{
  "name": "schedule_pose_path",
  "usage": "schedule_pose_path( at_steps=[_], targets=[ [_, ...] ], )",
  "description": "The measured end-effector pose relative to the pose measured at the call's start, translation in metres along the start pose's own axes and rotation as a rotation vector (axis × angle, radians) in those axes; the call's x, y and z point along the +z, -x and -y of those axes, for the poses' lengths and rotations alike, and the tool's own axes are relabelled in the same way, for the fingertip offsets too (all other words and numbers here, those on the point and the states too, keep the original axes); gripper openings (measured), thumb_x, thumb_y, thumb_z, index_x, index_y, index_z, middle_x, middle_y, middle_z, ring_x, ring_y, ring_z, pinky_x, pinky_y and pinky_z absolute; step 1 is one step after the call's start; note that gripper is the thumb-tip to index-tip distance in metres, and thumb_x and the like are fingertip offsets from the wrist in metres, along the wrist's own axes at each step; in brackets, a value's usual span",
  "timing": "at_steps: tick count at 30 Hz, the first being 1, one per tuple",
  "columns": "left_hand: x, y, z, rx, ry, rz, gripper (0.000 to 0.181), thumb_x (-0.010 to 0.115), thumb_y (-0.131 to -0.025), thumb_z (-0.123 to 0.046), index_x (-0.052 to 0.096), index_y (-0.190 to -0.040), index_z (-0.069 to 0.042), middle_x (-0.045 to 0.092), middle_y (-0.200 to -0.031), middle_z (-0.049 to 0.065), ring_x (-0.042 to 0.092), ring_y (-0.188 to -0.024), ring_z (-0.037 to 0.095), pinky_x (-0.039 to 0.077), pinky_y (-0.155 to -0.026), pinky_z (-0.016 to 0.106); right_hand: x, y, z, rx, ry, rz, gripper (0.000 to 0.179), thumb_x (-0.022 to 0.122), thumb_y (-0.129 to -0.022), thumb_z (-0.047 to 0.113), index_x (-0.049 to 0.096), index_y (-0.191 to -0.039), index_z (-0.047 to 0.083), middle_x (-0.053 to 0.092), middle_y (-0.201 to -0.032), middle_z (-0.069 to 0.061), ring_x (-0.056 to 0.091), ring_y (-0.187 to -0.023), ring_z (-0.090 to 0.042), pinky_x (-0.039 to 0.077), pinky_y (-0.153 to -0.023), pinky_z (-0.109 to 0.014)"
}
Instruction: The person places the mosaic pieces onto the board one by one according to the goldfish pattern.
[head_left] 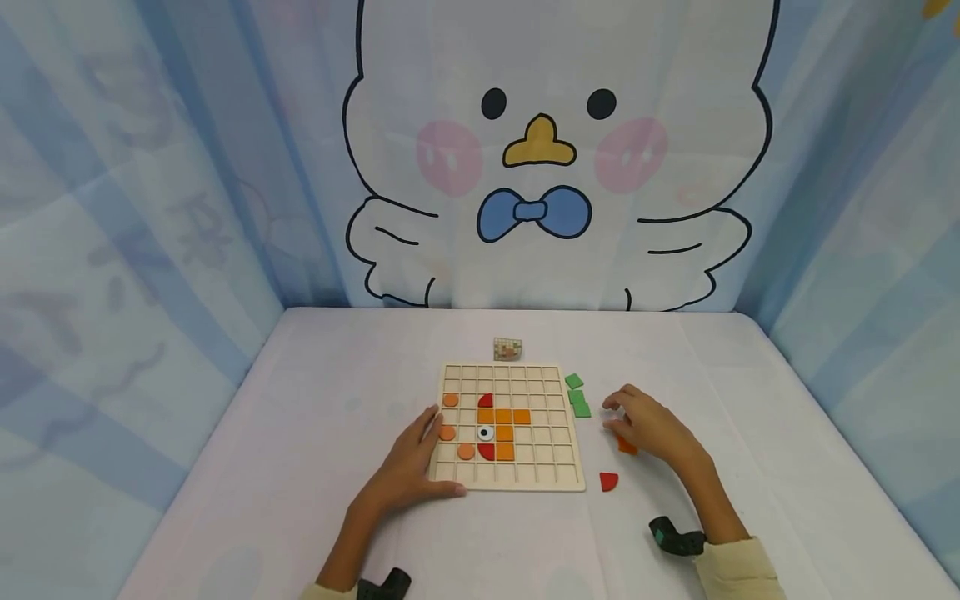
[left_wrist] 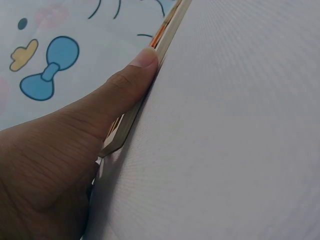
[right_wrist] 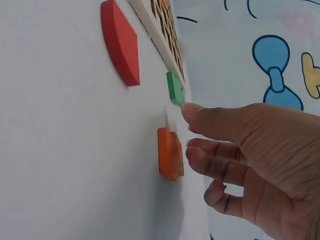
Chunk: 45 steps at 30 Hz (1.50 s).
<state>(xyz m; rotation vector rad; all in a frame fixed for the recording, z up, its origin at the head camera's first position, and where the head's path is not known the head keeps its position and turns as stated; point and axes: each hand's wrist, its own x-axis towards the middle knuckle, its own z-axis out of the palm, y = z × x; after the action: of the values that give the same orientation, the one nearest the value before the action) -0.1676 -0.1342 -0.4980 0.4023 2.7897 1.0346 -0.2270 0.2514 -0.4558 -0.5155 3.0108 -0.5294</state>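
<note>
A wooden grid board [head_left: 537,476] lies on the table with orange squares [head_left: 504,433], orange discs [head_left: 467,452], red quarter-round pieces [head_left: 487,452] and a white eye disc [head_left: 485,432] in its cells. My left hand [head_left: 408,462] rests around the board's near left corner. Its thumb [left_wrist: 122,90] lies straight along the near edge in the left wrist view. To the right of the board, my right hand [head_left: 651,427] hovers just above orange pieces [right_wrist: 169,152] on the table. Thumb and fingers are apart, with nothing seen between them.
Several green squares [head_left: 577,397] lie beside the board's right edge. A loose red quarter-round piece [head_left: 609,482] sits nearer me on the table [head_left: 525,550]. Behind the board is a small patterned item [head_left: 507,349]. A printed curtain [head_left: 540,267] rises past the table's far edge.
</note>
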Motion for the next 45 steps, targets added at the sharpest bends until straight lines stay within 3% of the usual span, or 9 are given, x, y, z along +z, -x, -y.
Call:
schedule_pose_path(
  at_steps=[10, 17, 26, 38, 45],
  targets=[
    [0.002, -0.002, 0.002, -0.001, -0.009, 0.002, 0.124, 0.080, -0.065, -0.065, 0.017, -0.156, -0.008, 0.010, -0.165, 0.010, 0.017, -0.150, 0.035, 0.025, -0.117, 0.057, -0.003, 0.014, -0.015, 0.055, -0.008, 0.040, 0.026, 0.078, -0.083, 0.022, 0.068, -0.102, 0.008, 0.056, -0.094, -0.005, 0.053, -0.080, -0.015, 0.055, -0.070, -0.025],
    [0.001, -0.002, 0.001, -0.012, -0.004, 0.003, 0.125, 0.081, -0.065, -0.064, 0.017, -0.157, -0.009, 0.010, -0.165, 0.010, 0.016, -0.150, 0.036, 0.025, -0.117, 0.057, -0.006, 0.022, -0.015, 0.113, -0.037, 0.072, 0.037, 0.081, -0.080, 0.031, 0.067, -0.104, 0.007, 0.056, -0.092, -0.005, 0.052, -0.079, -0.016, 0.054, -0.070, -0.029],
    [0.000, -0.002, 0.001, -0.010, -0.006, 0.003, 0.124, 0.081, -0.065, -0.063, 0.017, -0.156, -0.008, 0.011, -0.165, 0.009, 0.016, -0.150, 0.035, 0.024, -0.118, 0.057, -0.004, 0.020, -0.015, 0.106, -0.048, 0.056, 0.025, 0.076, -0.084, 0.018, 0.066, -0.103, 0.006, 0.052, -0.080, -0.001, 0.048, -0.072, -0.013, 0.044, -0.061, -0.022],
    [0.000, -0.004, 0.002, -0.003, -0.012, -0.002, 0.124, 0.081, -0.066, -0.063, 0.017, -0.156, -0.007, 0.011, -0.165, 0.010, 0.017, -0.150, 0.035, 0.026, -0.117, 0.056, 0.002, 0.011, -0.011, 0.043, 0.046, 0.002, 0.020, 0.076, -0.084, 0.015, 0.067, -0.098, 0.004, 0.059, -0.089, -0.002, 0.053, -0.080, -0.014, 0.055, -0.077, -0.033],
    [0.000, -0.003, 0.001, -0.005, 0.002, 0.003, 0.124, 0.081, -0.066, -0.063, 0.018, -0.156, -0.007, 0.011, -0.165, 0.010, 0.017, -0.150, 0.035, 0.025, -0.117, 0.056, 0.006, 0.010, -0.010, 0.030, 0.049, -0.001, 0.021, 0.077, -0.084, 0.017, 0.068, -0.098, 0.004, 0.060, -0.089, -0.002, 0.053, -0.080, -0.015, 0.057, -0.078, -0.033]
  ],
)
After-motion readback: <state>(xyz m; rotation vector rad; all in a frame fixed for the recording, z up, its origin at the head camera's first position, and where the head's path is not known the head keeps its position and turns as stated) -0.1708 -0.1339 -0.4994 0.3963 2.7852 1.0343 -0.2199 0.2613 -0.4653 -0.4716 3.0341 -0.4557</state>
